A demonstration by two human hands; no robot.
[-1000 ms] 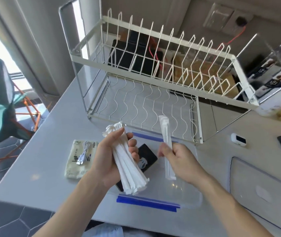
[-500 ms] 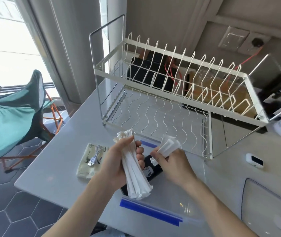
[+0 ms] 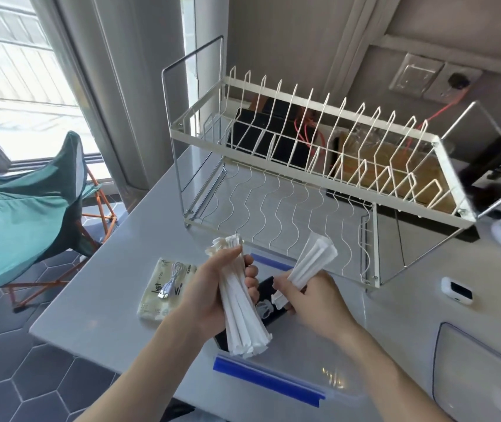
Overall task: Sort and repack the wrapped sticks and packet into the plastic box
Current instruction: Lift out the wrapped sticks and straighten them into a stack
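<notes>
A thick bundle of white paper-wrapped sticks [image 3: 243, 303] was gripped by the left hand [image 3: 209, 296], a smaller white bundle [image 3: 310, 263] clutched in the right hand [image 3: 310, 303], both above the clear blue-edged plastic box [image 3: 328, 382] at the grey tabletop's [image 3: 96, 312] near edge.

Pale grey countertop [image 3: 96, 300] carrying: a cream packet with a coiled white cable [image 3: 164, 287] lying near its left edge; a clear plastic box with blue clips [image 3: 328, 370] sitting at the near edge; a white wire dish rack [image 3: 304, 190] standing farther back; a small white device [image 3: 456, 290] resting to the right.
</notes>
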